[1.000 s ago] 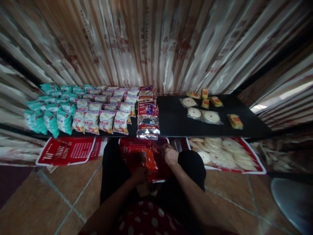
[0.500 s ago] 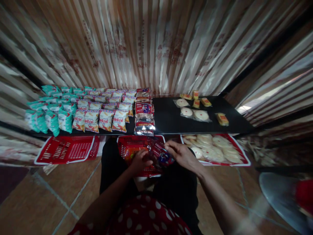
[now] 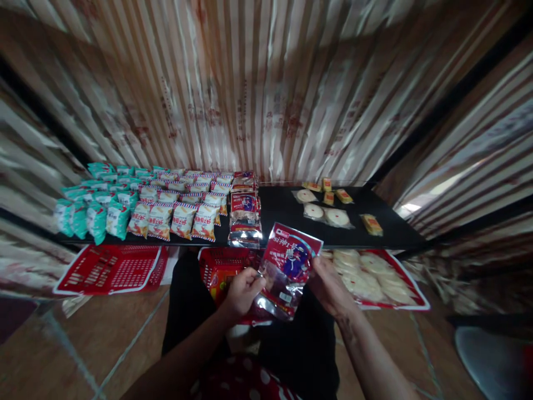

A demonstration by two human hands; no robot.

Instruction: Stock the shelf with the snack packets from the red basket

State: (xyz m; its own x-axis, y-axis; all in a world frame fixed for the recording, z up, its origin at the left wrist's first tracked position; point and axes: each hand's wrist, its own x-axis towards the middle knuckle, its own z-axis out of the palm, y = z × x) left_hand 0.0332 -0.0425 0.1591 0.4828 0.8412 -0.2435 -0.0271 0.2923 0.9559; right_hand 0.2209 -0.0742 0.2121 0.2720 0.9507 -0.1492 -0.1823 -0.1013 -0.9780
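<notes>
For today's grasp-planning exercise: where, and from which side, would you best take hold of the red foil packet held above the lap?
Probably pinch the flat side margins of the red packet, coming in from its left and right, as the left hand and right hand do. It is thin and held upright facing the camera, so both edges are free.

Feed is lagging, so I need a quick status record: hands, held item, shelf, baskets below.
left hand: grips red packet at its lower left edge
right hand: holds the packet's right edge
below packet: red basket on the lap
shelf, left to right: teal packets, striped packets, column of red packets, round cakes, yellow packets
under shelf: second red basket left, tray of cakes right
</notes>
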